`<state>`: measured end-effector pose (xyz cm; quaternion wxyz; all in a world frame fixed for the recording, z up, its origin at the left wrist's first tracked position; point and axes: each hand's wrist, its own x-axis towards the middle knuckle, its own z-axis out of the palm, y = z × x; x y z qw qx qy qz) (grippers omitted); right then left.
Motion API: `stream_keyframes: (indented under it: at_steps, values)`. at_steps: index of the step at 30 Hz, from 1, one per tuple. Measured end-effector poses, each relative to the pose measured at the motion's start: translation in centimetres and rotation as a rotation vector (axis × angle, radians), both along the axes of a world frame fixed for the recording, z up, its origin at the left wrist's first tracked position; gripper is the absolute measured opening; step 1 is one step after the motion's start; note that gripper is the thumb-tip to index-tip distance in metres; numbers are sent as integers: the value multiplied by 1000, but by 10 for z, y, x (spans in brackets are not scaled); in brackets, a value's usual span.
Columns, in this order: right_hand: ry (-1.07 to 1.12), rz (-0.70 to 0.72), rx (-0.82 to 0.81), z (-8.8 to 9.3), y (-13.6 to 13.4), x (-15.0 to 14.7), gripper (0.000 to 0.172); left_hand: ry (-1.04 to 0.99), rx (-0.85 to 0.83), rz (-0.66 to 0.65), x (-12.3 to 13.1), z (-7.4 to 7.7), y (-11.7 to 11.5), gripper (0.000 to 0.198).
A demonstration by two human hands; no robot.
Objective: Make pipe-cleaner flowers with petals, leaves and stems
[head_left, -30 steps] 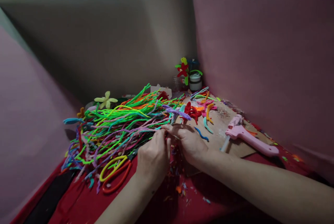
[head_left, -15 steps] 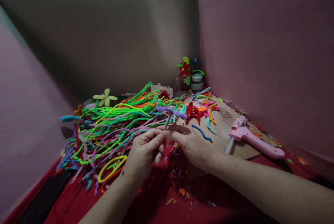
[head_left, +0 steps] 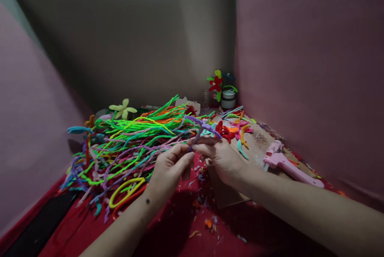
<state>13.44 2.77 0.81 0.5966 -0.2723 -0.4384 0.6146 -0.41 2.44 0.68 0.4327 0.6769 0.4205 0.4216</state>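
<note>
A purple pipe-cleaner flower [head_left: 213, 130] is held up in the middle, its stem slanting down between my fingers. My right hand [head_left: 223, 160] pinches the stem between thumb and forefinger. Closed on the stem's lower end is my left hand [head_left: 171, 164], with its fingertips almost touching the right ones. Left of the hands lies a large heap of coloured pipe cleaners [head_left: 141, 133], mostly green, purple and pink. Just beyond the right hand is a red pipe-cleaner flower [head_left: 224, 131].
A pink glue gun [head_left: 285, 165] rests on a brown board [head_left: 255, 151] at right. Yellow-handled scissors [head_left: 112, 200] lie by the heap. Scraps [head_left: 208, 224] litter the red cloth [head_left: 177, 233]. Behind stand a pale yellow flower [head_left: 123, 109] and a lidded jar [head_left: 228, 99] near the wall corner.
The purple flower has tilted and turned, its petals now slanting down to the right. Both hands have shifted slightly, fingers still on the stem. The camera view has moved a little.
</note>
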Motion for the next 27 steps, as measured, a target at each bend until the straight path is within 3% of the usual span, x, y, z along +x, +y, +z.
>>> stream_keyframes:
  at_steps: [4, 7, 9, 11, 14, 16, 23, 27]
  values:
    - [-74, -45, 80, -6, 6, -4, 12, 366, 538, 194, -5, -13, 9, 13]
    - [-136, -38, 135, -13, 5, -6, 13, 426, 657, 196, -9, -21, 9, 16]
    - [-148, -28, 160, -16, 2, -6, 12, 333, 530, 201, -8, -20, 6, 16]
    - [-159, -36, 169, -16, -1, -5, 11, 162, 302, 210, -4, -13, 1, 15]
    - [-198, -12, 157, -14, -4, -4, 14, -103, -66, 160, 2, -2, -5, 17]
    - [-202, 7, 144, -14, -5, -4, 14, -238, -214, 108, 4, 0, -8, 17]
    - [17, 83, -18, -22, -5, -7, 12, -552, -550, -156, -4, -12, -3, 16]
    - [69, 39, -37, -24, -6, -7, 10, -491, -520, -172, -4, -9, -5, 23]
